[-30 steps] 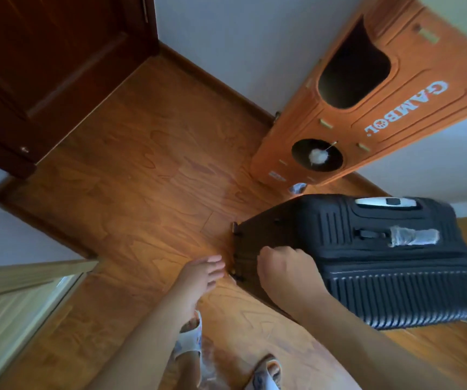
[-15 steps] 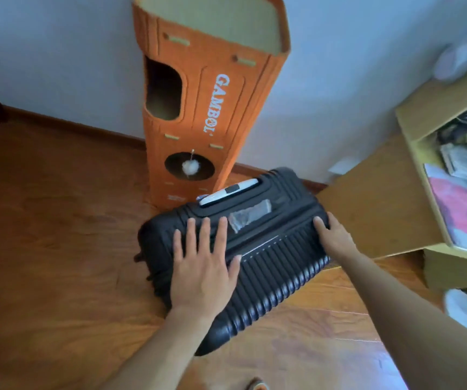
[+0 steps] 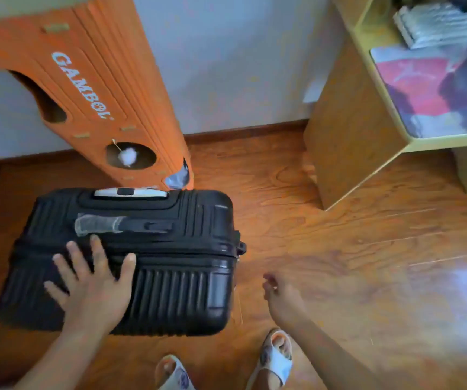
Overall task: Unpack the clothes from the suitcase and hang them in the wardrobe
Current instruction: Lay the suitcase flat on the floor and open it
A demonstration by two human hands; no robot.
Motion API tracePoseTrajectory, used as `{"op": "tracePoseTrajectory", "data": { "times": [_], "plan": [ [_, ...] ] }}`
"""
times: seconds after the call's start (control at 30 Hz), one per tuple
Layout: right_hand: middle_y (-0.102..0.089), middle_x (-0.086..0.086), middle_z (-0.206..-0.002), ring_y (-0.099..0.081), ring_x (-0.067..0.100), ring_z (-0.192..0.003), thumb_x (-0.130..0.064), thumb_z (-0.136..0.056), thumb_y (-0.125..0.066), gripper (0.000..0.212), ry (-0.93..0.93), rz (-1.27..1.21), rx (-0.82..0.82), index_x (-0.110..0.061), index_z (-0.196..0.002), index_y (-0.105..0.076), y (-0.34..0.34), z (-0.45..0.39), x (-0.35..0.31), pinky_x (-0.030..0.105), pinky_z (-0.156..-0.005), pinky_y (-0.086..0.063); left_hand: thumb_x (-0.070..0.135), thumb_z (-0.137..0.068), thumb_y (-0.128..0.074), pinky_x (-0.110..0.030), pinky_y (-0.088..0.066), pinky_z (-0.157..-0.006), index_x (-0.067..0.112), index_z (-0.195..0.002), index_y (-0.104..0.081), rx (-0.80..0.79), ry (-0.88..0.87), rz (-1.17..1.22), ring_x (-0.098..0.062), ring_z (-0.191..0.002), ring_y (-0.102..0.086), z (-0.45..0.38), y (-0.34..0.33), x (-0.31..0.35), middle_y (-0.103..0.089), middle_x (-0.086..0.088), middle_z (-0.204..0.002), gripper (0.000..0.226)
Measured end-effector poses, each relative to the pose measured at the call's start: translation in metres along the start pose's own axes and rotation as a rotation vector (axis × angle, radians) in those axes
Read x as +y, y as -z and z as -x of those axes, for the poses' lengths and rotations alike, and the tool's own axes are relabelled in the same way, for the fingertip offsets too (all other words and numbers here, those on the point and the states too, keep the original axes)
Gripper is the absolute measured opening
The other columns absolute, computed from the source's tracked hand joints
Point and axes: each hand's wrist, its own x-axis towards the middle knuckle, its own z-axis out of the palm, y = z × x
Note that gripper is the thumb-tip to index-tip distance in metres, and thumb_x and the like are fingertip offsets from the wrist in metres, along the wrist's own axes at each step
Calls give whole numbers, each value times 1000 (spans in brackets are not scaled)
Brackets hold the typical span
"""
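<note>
Lying: the suitcase is on the wooden floor, closed, resting on one broad side, just in front of the orange cat tower.
Long axis: it runs left to right across the view, with the pull handle on the far face and the taped side handle on the upper face.
Left hand: the left hand presses flat on the near ribbed face, fingers straight and spread, so this grip is wide and holds nothing.
Right hand: the right hand is in the air off the right end of the case, apart from it, fingers loosely bent and holding nothing; it is blurred, so I cannot tell more about the fingers.
Nearer hand: the left one, already touching the shell; the right one is near the right corner, where a small black part, perhaps a wheel, sticks out.
Seam: the dark line between the two halves runs along the long axis, just beyond the left fingertips.
Judgement: the case is not yet opened, so the unpacking has not started; I think the next move must find the zipper or latch on this seam.
Wardrobe: not clearly in view; a light wooden shelf with folded things stands at right.
</note>
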Motion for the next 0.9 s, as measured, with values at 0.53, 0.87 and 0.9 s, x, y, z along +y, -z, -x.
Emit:
{"op": "tracePoseTrajectory", "data": {
  "times": [0.53,0.87,0.9],
  "plan": [
    [-70,14,-110,-64,36,-105,-29,-88,-62,30,191,293,-311,-20,-116,-62,-105,-92,39,35,-78,-49,74,-92,-8,-70,-10,-119,29,-161,-18,129,-67,-106,-37,-155,-1,85,-50,7,-2,-15,-169,83],
    [-49,-9,-48,-48,12,-49,-15,-76,-68,27,142,170,-305,-32,-57,-60,-117,-81,70,38,-48,-44,77,-56,-69,-79,-20,-108,43,-160,-8,183,-385,-210,-47,-150,-24,145,-83,-8,-21,-15,-167,125],
    [-46,-11,-46,-45,11,-48,-12,-76,-68,31,142,142,-291,-35,-57,-60,-116,-75,71,38,-48,-41,76,-59,-68,-78,-20,-109,44,-159,-7,208,-421,-184,-46,-150,-24,142,-77,-13,-21,-15,-167,122]
  ]
}}
